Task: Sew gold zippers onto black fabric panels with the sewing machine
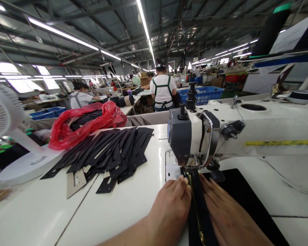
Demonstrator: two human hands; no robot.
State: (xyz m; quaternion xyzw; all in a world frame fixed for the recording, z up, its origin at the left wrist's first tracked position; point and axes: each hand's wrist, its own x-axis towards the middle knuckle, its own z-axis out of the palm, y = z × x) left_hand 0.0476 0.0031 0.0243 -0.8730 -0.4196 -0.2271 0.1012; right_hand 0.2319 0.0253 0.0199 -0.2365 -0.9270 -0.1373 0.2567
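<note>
A black zipper (194, 201) with gold teeth runs lengthwise under the presser foot of a white and grey sewing machine (181, 133). My left hand (170, 206) has its fingers curled and pressed together on the zipper's left edge, just in front of the foot. On the other side, my right hand (227, 212) lies flat with fingers stretched forward along the strip, pressing on black material. A larger black fabric panel (248, 194) spreads out beneath and to the right of that hand. The needle point is hidden behind the machine parts.
Left of the machine lies a fanned pile of black cut-out frames (118, 150) on the white table (133, 212). Behind it sits a red plastic bag (113, 114). A white fan (28, 160) stands far left. Beyond are a blue crate (207, 95) and co-workers, one in an apron (162, 89).
</note>
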